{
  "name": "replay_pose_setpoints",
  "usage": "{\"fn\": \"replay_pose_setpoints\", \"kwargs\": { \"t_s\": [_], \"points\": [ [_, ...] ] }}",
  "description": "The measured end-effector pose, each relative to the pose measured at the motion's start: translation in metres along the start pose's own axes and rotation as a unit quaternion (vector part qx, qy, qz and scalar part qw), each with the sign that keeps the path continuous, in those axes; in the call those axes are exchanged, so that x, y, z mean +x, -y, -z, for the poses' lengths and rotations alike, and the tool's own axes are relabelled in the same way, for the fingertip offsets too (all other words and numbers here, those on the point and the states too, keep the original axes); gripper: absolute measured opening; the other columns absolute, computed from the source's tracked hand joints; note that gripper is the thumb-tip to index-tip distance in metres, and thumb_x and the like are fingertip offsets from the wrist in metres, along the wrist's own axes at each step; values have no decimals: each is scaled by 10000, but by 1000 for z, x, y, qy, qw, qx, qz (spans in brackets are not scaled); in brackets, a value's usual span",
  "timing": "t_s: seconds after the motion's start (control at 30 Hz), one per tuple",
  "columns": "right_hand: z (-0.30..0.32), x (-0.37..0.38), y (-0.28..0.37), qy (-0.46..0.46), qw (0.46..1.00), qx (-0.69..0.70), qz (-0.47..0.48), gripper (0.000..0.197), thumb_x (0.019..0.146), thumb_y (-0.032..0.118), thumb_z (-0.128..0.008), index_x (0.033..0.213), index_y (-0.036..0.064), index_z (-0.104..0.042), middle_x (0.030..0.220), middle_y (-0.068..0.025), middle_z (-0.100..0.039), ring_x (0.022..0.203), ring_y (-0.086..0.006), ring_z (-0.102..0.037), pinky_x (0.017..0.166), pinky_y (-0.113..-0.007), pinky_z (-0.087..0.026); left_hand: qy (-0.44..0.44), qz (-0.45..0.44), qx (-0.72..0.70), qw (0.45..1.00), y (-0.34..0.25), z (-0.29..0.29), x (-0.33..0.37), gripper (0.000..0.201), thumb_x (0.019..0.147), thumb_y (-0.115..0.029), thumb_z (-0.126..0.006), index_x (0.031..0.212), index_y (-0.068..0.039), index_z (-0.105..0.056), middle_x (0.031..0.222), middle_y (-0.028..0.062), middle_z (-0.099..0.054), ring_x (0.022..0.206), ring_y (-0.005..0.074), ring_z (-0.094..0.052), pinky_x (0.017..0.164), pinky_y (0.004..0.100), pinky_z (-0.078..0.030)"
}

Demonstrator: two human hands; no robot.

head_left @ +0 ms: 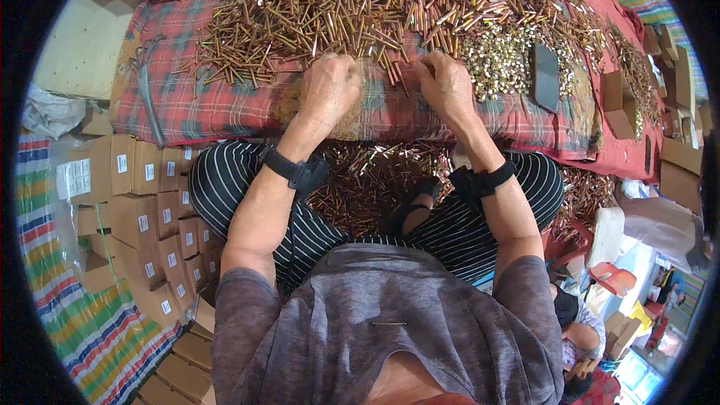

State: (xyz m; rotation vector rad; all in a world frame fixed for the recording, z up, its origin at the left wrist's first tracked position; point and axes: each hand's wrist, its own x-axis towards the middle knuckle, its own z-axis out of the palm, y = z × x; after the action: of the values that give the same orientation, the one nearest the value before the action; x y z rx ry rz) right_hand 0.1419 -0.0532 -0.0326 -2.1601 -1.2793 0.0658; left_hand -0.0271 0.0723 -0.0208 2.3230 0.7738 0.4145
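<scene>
A big heap of long brassy metal bolts (300,11) covers the far part of a red plaid cloth (247,112). At the heap's near edge, my left hand (330,90) is closed, its fingertips turned down and away among the bolts. My right hand (448,88) is also closed, thumb and fingers drawn together beside the bolts. Whatever either hand holds is hidden. Several bolts (394,67) lie loose on the cloth between my hands. To the right of my right hand is a pile of small shiny metal nuts (495,56).
A dark phone (545,77) lies on the nuts. A curved metal tool (150,101) rests at the cloth's left. More bolts (352,187) fill the space below, between my legs. Stacked cardboard boxes (139,214) stand at left; an open box (619,101) sits right. Another person (581,334) is at lower right.
</scene>
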Motion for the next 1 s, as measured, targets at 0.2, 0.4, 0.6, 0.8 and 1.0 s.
{"fn": "replay_pose_setpoints", "kwargs": {
  "t_s": [0.2,0.4,0.6,0.8,1.0],
  "points": [
    [-16,17,-16,-105,986,-122,42,224,780,205,-635,845,6,-552,796,-193,-561,779,-372,-560,678,-445,-453,-97,21,224,970,9,-9,6,143,745,-114,-621,808,14,-607,858,192,-576,785,362,-597,684,435,-495],
    [-19,26,-29,-67,992,-103,8,184,747,135,-589,876,14,-540,844,-198,-598,807,-374,-581,695,-444,-464,-98,-61,241,964,8,-11,8,87,759,-41,-544,760,38,-581,852,206,-581,812,358,-589,669,435,-502],
    [1,6,-5,56,990,-128,11,243,693,103,-552,916,11,-521,814,-229,-611,752,-395,-602,661,-456,-486,-98,-61,232,966,4,0,-4,122,792,-94,-561,811,25,-556,816,177,-590,787,347,-590,666,421,-502],
    [6,1,5,80,990,95,-60,303,726,94,-591,987,-13,-479,764,-166,-616,700,-285,-636,609,-385,-509,-120,0,-184,976,-4,-10,2,174,872,-181,-570,832,-12,-563,674,75,-581,624,181,-568,550,302,-464],
    [9,-6,26,44,796,571,-194,430,804,27,-608,1140,-38,-347,785,-73,-582,730,-184,-629,604,-287,-519,106,169,-610,767,-19,-11,-12,176,881,-102,-553,1009,3,-611,790,16,-603,649,36,-518,536,140,-386]
  ]
}}
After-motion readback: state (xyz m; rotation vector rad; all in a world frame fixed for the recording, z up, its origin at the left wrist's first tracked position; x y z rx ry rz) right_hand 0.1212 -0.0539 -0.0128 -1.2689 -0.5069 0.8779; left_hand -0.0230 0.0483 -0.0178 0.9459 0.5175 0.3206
